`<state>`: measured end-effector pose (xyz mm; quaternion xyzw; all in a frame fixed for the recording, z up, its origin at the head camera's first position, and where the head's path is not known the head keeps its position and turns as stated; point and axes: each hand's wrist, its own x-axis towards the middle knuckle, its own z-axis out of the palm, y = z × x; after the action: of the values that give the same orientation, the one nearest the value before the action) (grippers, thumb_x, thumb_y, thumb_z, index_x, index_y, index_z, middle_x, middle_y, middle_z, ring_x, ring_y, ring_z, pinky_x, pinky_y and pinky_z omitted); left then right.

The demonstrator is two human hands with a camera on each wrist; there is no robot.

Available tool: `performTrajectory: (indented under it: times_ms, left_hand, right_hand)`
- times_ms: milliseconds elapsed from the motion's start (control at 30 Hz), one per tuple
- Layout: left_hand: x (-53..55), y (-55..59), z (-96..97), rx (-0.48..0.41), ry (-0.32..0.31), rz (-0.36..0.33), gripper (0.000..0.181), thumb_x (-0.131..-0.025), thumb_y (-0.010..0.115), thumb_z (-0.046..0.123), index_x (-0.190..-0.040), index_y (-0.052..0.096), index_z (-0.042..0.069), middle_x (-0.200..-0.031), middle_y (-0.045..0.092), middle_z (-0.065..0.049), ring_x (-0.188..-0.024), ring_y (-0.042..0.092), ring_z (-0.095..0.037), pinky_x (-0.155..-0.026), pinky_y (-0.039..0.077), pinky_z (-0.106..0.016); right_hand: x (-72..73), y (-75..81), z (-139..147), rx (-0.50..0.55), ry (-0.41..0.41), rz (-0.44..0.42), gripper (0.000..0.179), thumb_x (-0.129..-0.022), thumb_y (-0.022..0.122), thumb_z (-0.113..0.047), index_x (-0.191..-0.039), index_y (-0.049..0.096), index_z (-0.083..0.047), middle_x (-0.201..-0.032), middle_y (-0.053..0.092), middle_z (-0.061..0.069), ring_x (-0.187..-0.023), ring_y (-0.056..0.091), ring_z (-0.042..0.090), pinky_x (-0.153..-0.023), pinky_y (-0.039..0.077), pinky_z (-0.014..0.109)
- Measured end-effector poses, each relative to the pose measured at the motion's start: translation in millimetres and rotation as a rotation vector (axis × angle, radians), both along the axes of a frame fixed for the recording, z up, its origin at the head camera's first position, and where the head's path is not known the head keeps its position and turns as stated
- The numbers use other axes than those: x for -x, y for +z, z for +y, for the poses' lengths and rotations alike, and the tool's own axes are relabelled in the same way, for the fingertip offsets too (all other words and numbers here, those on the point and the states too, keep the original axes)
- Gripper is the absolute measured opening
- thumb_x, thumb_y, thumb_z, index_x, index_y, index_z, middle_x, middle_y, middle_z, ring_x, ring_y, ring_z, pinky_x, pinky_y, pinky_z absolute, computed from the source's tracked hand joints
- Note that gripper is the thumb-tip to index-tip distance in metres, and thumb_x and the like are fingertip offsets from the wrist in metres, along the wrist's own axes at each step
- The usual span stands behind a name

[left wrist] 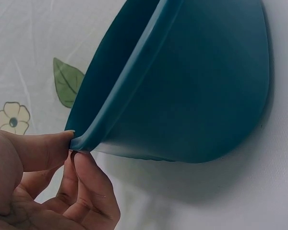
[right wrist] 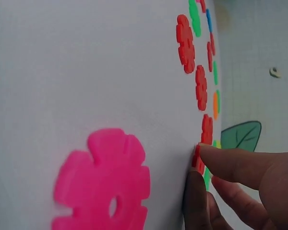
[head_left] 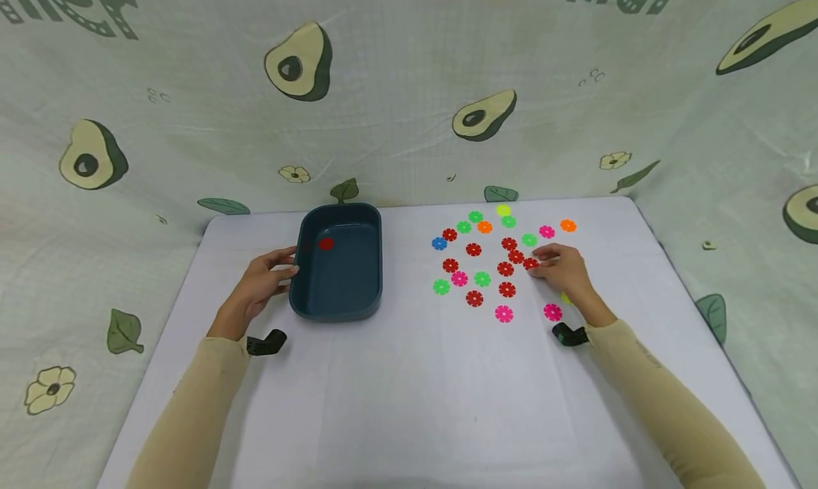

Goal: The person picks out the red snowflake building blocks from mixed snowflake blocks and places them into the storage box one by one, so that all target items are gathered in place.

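Note:
My left hand (head_left: 263,282) pinches the rim of a dark teal plastic tub (head_left: 348,283), thumb inside the edge and fingers below it in the left wrist view. Inside the tub lies one red notched disc (head_left: 326,244). Over on the right, my right hand (head_left: 565,270) pinches another red notched disc (head_left: 530,263) between thumb and fingertips, at the table surface. Just left of those fingertips sit more red discs, such as one red disc (head_left: 505,269). A large pink disc (right wrist: 103,179) lies nearest the camera in the right wrist view.
Several green discs (head_left: 482,279), plus pink, orange and yellow ones and a blue disc (head_left: 439,243), are scattered over the right half of the white table (head_left: 396,397). A patterned cloth (head_left: 396,70) hangs behind it and along both sides.

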<state>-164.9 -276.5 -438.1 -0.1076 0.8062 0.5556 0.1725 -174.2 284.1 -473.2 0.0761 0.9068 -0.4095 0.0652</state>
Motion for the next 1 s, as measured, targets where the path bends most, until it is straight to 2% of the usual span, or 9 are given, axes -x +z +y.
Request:
performTrajectory:
  times_ms: [167,333,467,733,1000]
  left_hand:
    - [0.0,-0.3,0.2,-0.002,0.001,0.002,0.059,-0.111,0.053,0.011,-0.167,0.032,0.008,-0.155,0.038,-0.022,-0.116,0.052,-0.022,-0.084,0.053,-0.020]
    - [-0.7,-0.3,-0.1,-0.004,0.003,0.005,0.059,-0.111,0.054,0.011,-0.166,0.033,0.008,-0.153,0.039,-0.021,-0.112,0.054,-0.019,-0.083,0.053,-0.021]
    - [-1.4,0.4,0.0,-0.004,0.004,0.008,0.059,-0.111,0.054,0.010,-0.166,0.034,0.007,-0.152,0.040,-0.021,-0.110,0.054,-0.018,-0.083,0.054,-0.020]
    - [-1.1,-0.4,-0.4,-0.013,0.007,0.008,0.059,-0.111,0.054,0.010,-0.166,0.034,0.008,-0.152,0.040,-0.020,-0.106,0.055,-0.015,-0.082,0.054,-0.021]
    - [0.2,-2.1,-2.2,-0.021,-0.001,0.010,0.060,-0.111,0.054,0.010,-0.167,0.032,0.008,-0.153,0.039,-0.021,-0.105,0.055,-0.014,-0.081,0.054,-0.021]
  right_hand:
    - [1.0,-1.9,-3.7,-0.060,0.022,0.047,0.036,-0.096,0.077,-0.005,-0.127,0.067,0.010,-0.123,0.065,0.030,-0.108,0.066,0.043,-0.089,0.057,0.043]
    - [1.2,-1.4,-6.2,-0.069,0.033,0.038,0.034,-0.095,0.077,-0.004,-0.125,0.067,0.011,-0.119,0.067,0.030,-0.105,0.065,0.043,-0.091,0.055,0.048]
    - [0.2,-1.2,-7.1,-0.072,0.038,0.040,0.032,-0.095,0.077,-0.005,-0.123,0.068,0.010,-0.116,0.068,0.029,-0.103,0.064,0.041,-0.088,0.054,0.044]
    - [-2.8,-0.4,-7.6,-0.038,0.011,0.063,0.025,-0.098,0.074,-0.004,-0.118,0.069,0.010,-0.112,0.067,0.028,-0.099,0.066,0.039,-0.073,0.050,0.021]
    - [-6.6,7.6,-10.0,0.006,0.003,0.021,0.026,-0.098,0.073,-0.003,-0.122,0.071,0.008,-0.115,0.067,0.025,-0.100,0.067,0.037,-0.071,0.049,0.016]
